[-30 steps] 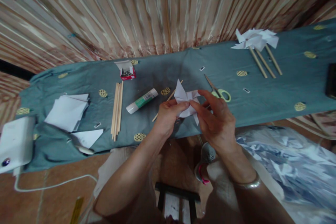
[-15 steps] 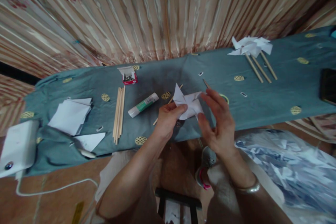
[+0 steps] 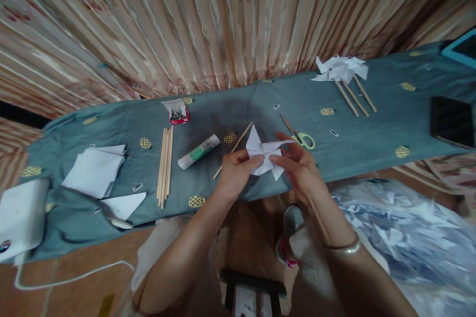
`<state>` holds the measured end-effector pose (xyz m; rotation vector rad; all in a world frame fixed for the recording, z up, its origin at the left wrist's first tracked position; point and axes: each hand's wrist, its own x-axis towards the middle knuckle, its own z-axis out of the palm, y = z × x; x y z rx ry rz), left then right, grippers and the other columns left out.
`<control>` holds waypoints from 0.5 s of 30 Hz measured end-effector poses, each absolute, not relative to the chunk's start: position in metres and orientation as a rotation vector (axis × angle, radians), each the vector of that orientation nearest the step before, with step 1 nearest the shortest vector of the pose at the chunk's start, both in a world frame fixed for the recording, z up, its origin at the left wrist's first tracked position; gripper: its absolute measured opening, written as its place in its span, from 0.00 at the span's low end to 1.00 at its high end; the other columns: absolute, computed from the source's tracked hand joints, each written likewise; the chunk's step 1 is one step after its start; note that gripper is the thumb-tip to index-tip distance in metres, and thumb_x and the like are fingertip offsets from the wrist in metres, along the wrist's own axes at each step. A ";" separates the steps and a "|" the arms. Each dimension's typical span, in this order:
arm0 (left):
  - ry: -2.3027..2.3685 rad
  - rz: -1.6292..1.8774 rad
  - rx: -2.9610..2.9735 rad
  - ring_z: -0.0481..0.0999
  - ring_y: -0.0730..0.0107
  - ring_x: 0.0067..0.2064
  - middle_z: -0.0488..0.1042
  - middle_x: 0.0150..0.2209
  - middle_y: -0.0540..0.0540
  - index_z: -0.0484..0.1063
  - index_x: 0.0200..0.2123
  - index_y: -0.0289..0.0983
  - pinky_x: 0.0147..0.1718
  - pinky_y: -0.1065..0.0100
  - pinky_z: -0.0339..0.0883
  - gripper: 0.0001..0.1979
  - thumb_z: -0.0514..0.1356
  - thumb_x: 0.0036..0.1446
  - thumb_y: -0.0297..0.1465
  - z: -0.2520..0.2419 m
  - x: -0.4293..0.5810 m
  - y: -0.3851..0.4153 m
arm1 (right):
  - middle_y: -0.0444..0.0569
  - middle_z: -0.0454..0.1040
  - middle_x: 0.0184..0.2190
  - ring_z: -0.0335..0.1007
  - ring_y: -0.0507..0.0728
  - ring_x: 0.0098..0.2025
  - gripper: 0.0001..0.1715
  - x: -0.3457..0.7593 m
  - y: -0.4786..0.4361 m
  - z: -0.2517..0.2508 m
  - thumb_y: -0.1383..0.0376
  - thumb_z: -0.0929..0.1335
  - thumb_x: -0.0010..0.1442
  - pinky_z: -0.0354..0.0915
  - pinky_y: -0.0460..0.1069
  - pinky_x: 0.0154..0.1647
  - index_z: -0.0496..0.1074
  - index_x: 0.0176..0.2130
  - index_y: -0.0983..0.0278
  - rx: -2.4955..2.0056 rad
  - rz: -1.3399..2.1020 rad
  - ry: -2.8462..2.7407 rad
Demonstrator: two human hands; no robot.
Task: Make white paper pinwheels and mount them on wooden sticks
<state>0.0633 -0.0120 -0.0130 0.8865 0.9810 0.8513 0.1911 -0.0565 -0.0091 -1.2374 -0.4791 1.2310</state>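
Observation:
A folded white paper pinwheel is held between both hands above the table's front edge. My left hand pinches its left side, with the thumb near the middle. My right hand grips the right side, thumb on top and fingers beneath the paper. Just behind my left hand lies a single wooden stick. Scissors with light green handles rest beyond my right hand. To the left are a glue stick, several wooden sticks and a small red box of metal pins.
White paper sheets are stacked at the left, beside a white device with a cable. Pinwheels on sticks lie at the back right. A dark phone rests at the far right. A clear plastic bag of white pieces stands below the right edge.
My right hand has closed on the pinwheel's right side, its thumb now near the centre. Another blade of the paper is now folded in. The view has shifted slightly, showing the scissors fully.

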 end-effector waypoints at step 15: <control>1.044 0.841 1.158 0.65 0.76 0.22 0.70 0.19 0.51 0.75 0.20 0.33 0.23 0.73 0.57 0.08 0.65 0.40 0.34 -0.023 0.059 -0.011 | 0.39 0.74 0.23 0.69 0.52 0.23 0.41 0.191 -0.054 -0.020 0.64 0.78 0.36 0.64 0.48 0.25 0.68 0.51 0.62 -1.306 1.166 -0.568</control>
